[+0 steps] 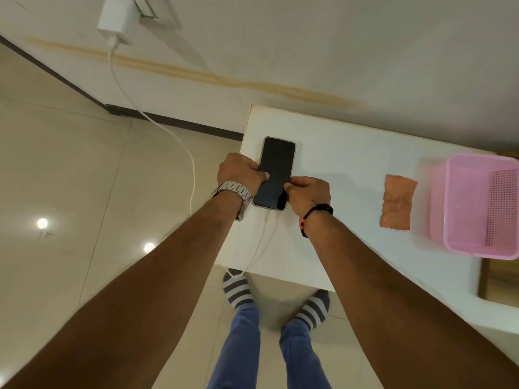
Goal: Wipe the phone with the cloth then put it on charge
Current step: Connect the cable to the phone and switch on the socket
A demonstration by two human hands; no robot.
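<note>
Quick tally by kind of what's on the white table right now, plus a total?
Phone: 1
Cloth: 1
Pink basket: 1
Charging cable: 1
Total: 4

White worktop against the wall, four things on it.

The worktop [337, 153] carries a phone [276, 169] lying flat, screen up and dark, near its left edge, with a white cable [262, 242] running from the phone's near end off the front edge. Well to the right lies an orange cloth [397, 202], and just beside that a pink basket [477, 206].
</note>
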